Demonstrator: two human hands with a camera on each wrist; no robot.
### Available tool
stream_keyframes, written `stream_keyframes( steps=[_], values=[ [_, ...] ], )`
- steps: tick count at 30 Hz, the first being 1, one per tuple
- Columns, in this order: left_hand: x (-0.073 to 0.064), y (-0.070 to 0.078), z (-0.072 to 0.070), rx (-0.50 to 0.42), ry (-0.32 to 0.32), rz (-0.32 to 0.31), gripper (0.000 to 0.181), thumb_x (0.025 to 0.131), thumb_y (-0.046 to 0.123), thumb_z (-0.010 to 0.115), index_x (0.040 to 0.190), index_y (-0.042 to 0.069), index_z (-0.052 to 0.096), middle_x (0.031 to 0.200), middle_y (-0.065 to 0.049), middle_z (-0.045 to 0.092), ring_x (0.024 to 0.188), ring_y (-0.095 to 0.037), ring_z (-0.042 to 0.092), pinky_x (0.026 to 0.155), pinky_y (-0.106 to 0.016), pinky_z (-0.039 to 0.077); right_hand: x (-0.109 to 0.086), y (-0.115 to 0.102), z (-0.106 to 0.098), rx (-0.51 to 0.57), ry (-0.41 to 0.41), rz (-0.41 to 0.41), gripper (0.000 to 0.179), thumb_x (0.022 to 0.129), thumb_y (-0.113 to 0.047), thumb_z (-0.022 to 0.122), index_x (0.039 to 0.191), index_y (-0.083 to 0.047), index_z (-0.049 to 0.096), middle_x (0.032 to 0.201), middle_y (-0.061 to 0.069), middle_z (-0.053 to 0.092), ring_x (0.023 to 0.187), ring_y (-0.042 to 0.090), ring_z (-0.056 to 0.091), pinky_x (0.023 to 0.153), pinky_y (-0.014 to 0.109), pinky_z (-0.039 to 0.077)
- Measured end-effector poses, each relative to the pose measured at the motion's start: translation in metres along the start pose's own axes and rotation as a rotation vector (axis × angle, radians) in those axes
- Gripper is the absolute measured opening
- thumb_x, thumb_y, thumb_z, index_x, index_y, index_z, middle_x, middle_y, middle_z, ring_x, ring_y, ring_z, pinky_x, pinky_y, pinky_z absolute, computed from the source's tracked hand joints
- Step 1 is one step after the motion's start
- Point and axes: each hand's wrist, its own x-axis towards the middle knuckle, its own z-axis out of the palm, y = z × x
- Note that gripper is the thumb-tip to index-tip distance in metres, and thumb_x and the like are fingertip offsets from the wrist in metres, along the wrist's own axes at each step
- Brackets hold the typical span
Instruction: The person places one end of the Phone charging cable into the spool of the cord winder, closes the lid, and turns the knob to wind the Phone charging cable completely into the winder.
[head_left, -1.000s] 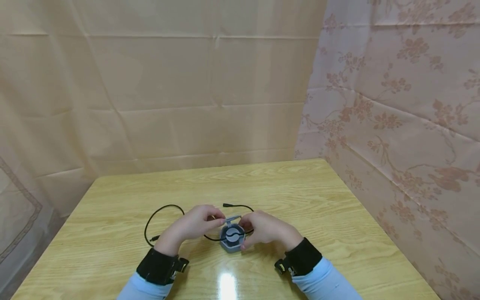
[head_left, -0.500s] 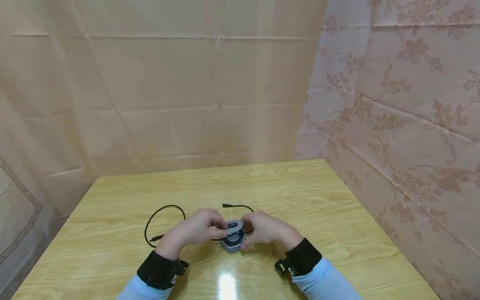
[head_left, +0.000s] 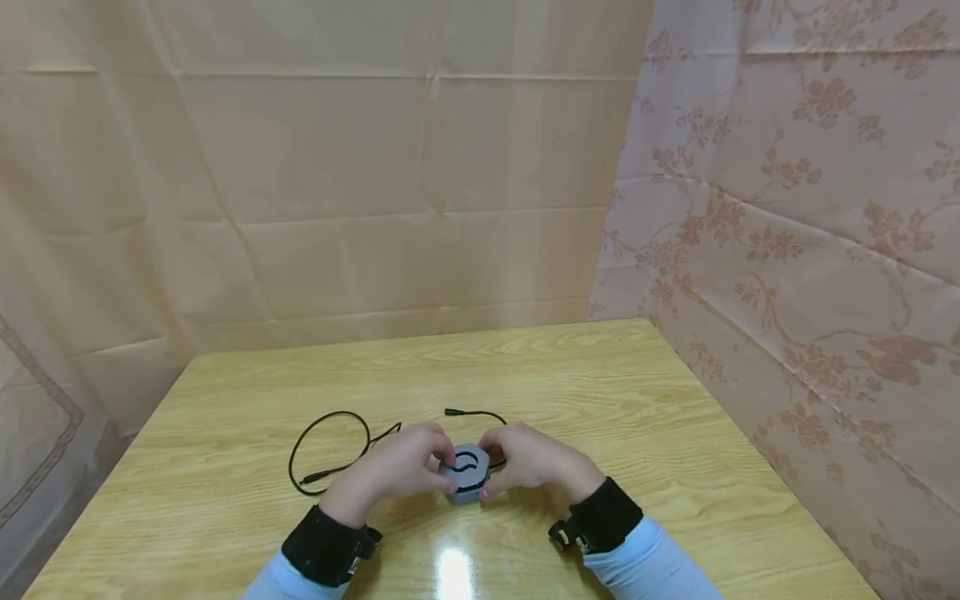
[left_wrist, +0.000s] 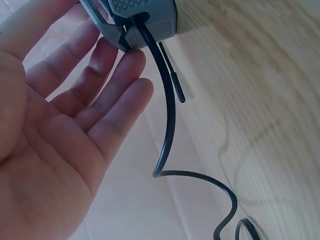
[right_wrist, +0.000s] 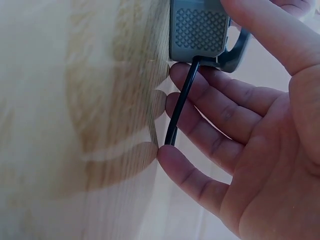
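Note:
A small grey six-sided cable winder [head_left: 476, 475] stands on the table between both hands, its top showing dark curved slots. My left hand [head_left: 405, 462] pinches its lid with thumb and fingers; in the left wrist view the lid sits at an angle to the textured body [left_wrist: 159, 25]. From the other side my right hand [head_left: 536, 457] grips the body. A black cable [left_wrist: 171, 112] comes out of a slot on the left side, and another length of it [right_wrist: 184, 97] leaves on the right, past the right fingers. Part of the winder is hidden by the fingers.
On the wooden table [head_left: 570, 375], the cable's left part lies in a loop with a black plug [head_left: 318, 476]. Behind the right hand lies its other plug [head_left: 454, 412]. A beige cloth [head_left: 375, 167] hangs behind, a floral one [head_left: 787, 208] at the right.
The winder's raised lid has swung down over the body, moved by my left hand. More cable shows behind the left hand. My right hand has stayed in place.

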Motion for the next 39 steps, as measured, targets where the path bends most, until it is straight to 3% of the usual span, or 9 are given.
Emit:
stream_keyframes(
  steps=[6, 14, 22, 25, 29, 33, 39],
  values=[
    [0.001, -0.002, 0.005, 0.018, 0.008, 0.041, 0.02, 0.081, 0.025, 0.088, 0.091, 0.018, 0.072, 0.096, 0.009, 0.057, 0.086, -0.014, 0.059, 0.073, -0.028, 0.049, -0.001, 0.0, 0.001, 0.009, -0.002, -0.007, 0.051, 0.077, -0.032, 0.091, 0.118, -0.012, 0.068, 0.101, -0.013, 0.066, 0.094, 0.004, 0.062, 0.087, 0.028, 0.05],
    [0.0, -0.002, 0.006, 0.012, 0.0, 0.041, 0.019, 0.082, 0.025, 0.087, 0.09, 0.02, 0.071, 0.096, 0.01, 0.055, 0.085, -0.012, 0.059, 0.073, -0.027, 0.05, -0.001, 0.001, 0.001, -0.003, 0.009, -0.019, 0.052, 0.077, -0.033, 0.091, 0.119, -0.012, 0.068, 0.103, -0.012, 0.067, 0.095, 0.004, 0.063, 0.087, 0.028, 0.051],
    [-0.003, -0.004, -0.005, 0.013, 0.031, 0.015, 0.014, 0.089, 0.032, 0.08, 0.089, 0.024, 0.069, 0.101, 0.009, 0.061, 0.094, -0.016, 0.061, 0.081, -0.038, 0.051, -0.004, -0.001, -0.005, -0.023, 0.008, -0.003, 0.067, 0.077, -0.036, 0.091, 0.13, -0.007, 0.064, 0.108, -0.006, 0.07, 0.101, 0.009, 0.064, 0.091, 0.033, 0.051],
    [-0.004, -0.004, -0.009, 0.014, 0.069, 0.025, 0.016, 0.093, 0.033, 0.076, 0.097, 0.018, 0.071, 0.102, 0.006, 0.065, 0.1, -0.018, 0.062, 0.086, -0.041, 0.052, -0.006, -0.003, -0.007, -0.042, 0.012, 0.0, 0.074, 0.078, -0.037, 0.09, 0.136, -0.004, 0.06, 0.11, -0.004, 0.07, 0.103, 0.012, 0.065, 0.091, 0.035, 0.052],
    [-0.003, 0.0, -0.011, -0.015, 0.11, 0.006, 0.036, 0.097, 0.04, 0.07, 0.112, 0.006, 0.07, 0.105, -0.003, 0.067, 0.101, -0.02, 0.063, 0.087, -0.044, 0.052, -0.009, -0.007, -0.011, -0.074, 0.028, -0.008, 0.082, 0.078, -0.039, 0.09, 0.143, -0.004, 0.055, 0.117, 0.001, 0.069, 0.109, 0.018, 0.064, 0.092, 0.037, 0.052],
    [-0.003, 0.006, -0.01, -0.021, 0.139, -0.027, 0.051, 0.097, 0.046, 0.068, 0.121, 0.002, 0.067, 0.112, -0.01, 0.068, 0.103, -0.022, 0.063, 0.086, -0.045, 0.053, -0.011, -0.012, -0.012, -0.111, 0.048, -0.014, 0.088, 0.078, -0.04, 0.09, 0.148, -0.005, 0.05, 0.127, 0.006, 0.066, 0.117, 0.023, 0.061, 0.094, 0.04, 0.051],
    [0.0, 0.012, 0.0, -0.017, 0.134, -0.07, 0.065, 0.095, 0.045, 0.072, 0.136, -0.004, 0.058, 0.121, -0.016, 0.065, 0.108, -0.03, 0.064, 0.086, -0.047, 0.055, -0.013, -0.016, -0.01, -0.169, 0.073, -0.02, 0.087, 0.078, -0.039, 0.09, 0.147, -0.004, 0.051, 0.129, 0.008, 0.065, 0.118, 0.024, 0.06, 0.094, 0.041, 0.051]
  ],
)
